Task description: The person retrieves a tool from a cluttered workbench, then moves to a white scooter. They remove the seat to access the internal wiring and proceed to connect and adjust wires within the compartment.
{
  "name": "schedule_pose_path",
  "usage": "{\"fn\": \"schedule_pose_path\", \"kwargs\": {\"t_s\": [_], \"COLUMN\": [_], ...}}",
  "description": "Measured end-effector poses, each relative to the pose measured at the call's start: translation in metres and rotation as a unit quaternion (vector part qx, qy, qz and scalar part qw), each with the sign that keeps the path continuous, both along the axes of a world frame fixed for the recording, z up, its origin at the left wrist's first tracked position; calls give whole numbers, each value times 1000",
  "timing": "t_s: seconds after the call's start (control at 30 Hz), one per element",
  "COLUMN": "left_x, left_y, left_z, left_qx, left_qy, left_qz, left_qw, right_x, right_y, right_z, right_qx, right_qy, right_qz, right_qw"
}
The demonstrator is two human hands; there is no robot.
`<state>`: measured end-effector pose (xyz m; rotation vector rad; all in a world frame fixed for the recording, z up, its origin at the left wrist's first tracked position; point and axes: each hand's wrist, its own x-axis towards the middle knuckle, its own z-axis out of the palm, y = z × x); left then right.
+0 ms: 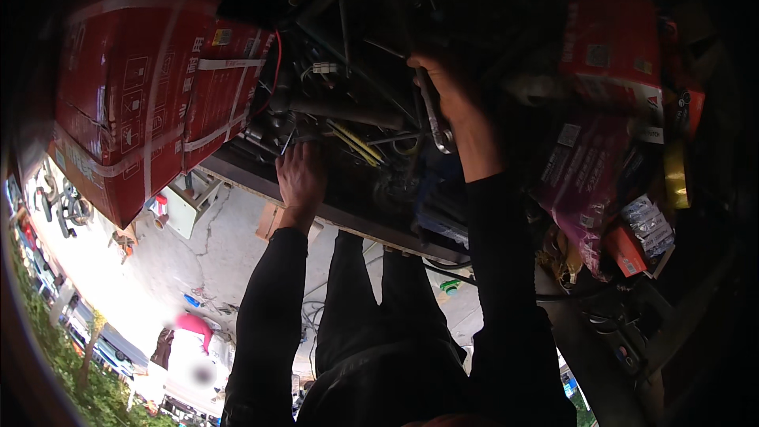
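Note:
My left hand (300, 178) reaches into a dark cluttered shelf of tools and rests among metal parts, its fingers curled near a small silver tool; whether it grips anything is hidden. My right hand (447, 91) is further in and closed around a silver wrench (433, 120), whose ring end hangs down by my wrist. Grey pipes (340, 111), yellow-handled tools (356, 142) and loose wires lie between the two hands. Both of my forearms are in black sleeves.
Large red cardboard boxes (134, 95) bound with tape stand at the left. Red and purple packages (589, 158) and small boxes crowd the right. The shelf's front edge (356, 221) runs below the hands. A cracked concrete floor (213, 245) and a person in pink (194, 328) lie beyond.

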<state>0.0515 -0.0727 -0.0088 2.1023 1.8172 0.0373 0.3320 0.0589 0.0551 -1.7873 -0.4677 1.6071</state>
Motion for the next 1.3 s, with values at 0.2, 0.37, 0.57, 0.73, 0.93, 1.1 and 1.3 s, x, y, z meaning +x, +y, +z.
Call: {"fn": "schedule_pose_path", "kwargs": {"t_s": [0.2, 0.37, 0.57, 0.73, 0.93, 1.1, 1.3], "left_x": [-4, -3, -3, -7, -7, -3, -4], "left_y": [0, 0, 2, -1, 4, 7, -2], "left_z": [-2, -3, -1, -3, 2, 10, 8], "left_qx": [13, -10, 13, -17, -30, 4, -4], "left_qy": [10, 6, 5, 9, -4, -33, -23], "left_qz": [-14, 1, -11, -7, -4, -15, 3], "left_qw": [1000, 1000, 1000, 1000, 1000, 999, 1000], "right_x": [21, 37, 70, 0, -3, 70, 40], "right_y": [-34, -9, -11, 33, 116, 155, 126], "right_z": [29, 2, -57, -42, -134, -173, -72], "right_qx": [107, 125, 121, 280, 368, 538, 445], "right_qy": [-67, -196, -685, -654, -494, -510, -500], "right_qz": [-63, -101, 360, 387, 519, 525, 478], "right_qw": [990, 967, 621, 586, 593, 419, 569]}}
